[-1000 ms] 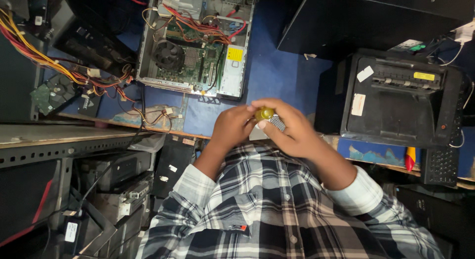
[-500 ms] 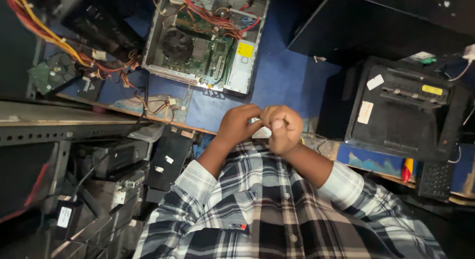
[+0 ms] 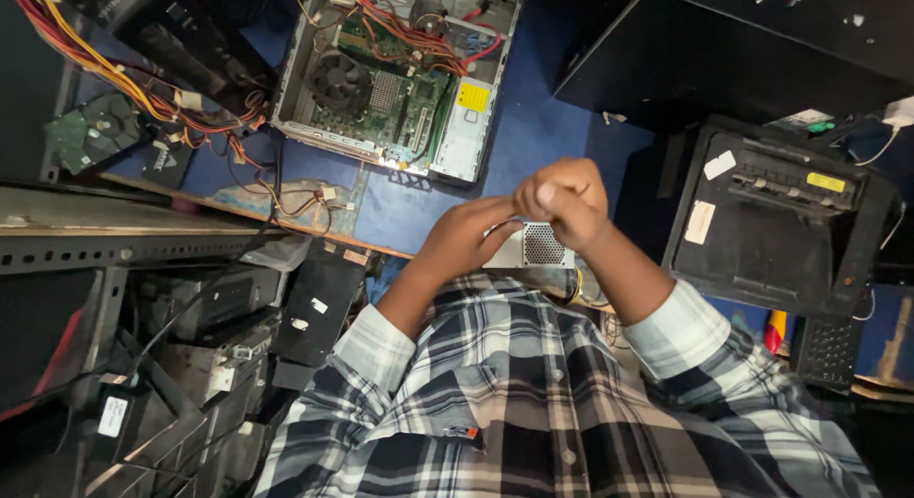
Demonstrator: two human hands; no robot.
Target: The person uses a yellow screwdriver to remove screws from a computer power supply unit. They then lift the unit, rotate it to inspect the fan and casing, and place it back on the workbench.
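Item: right hand (image 3: 564,198). Fingers curled into a loose fist, knuckles toward the camera; whether anything sits inside the fist cannot be told. It touches the fingertips of the left hand.

Item: left hand (image 3: 466,239). Fingers stretched out flat and together, tips meeting the right fist; nothing visible in its grasp. Both hands are raised in front of the chest, above the table edge.

Item: small silver metal box with a round perforated grille (image 3: 533,246). Lies directly below the two hands, partly covered by them, near the table edge; whether either hand touches it cannot be told.

Item: black, white and grey plaid shirt sleeves (image 3: 671,331), cuffs turned at both wrists.

Item: blue table surface (image 3: 533,127), bearing the items below.

Item: open grey desktop computer case (image 3: 395,74), lying flat, well beyond the hands. Inside show a green circuit board, a black round fan, red and orange cables and a yellow label.

Item: bundle of yellow, red and black wires (image 3: 105,69), at the far left of the table, beside a bare green-backed hard drive (image 3: 95,127).

Item: black boxy device with white and yellow stickers (image 3: 776,217), just right of the right forearm.

Item: large black flat-topped case (image 3: 743,46), beyond that device.

Item: grey perforated metal shelf rail (image 3: 124,241), left of the person, with dark computer parts stacked beneath.
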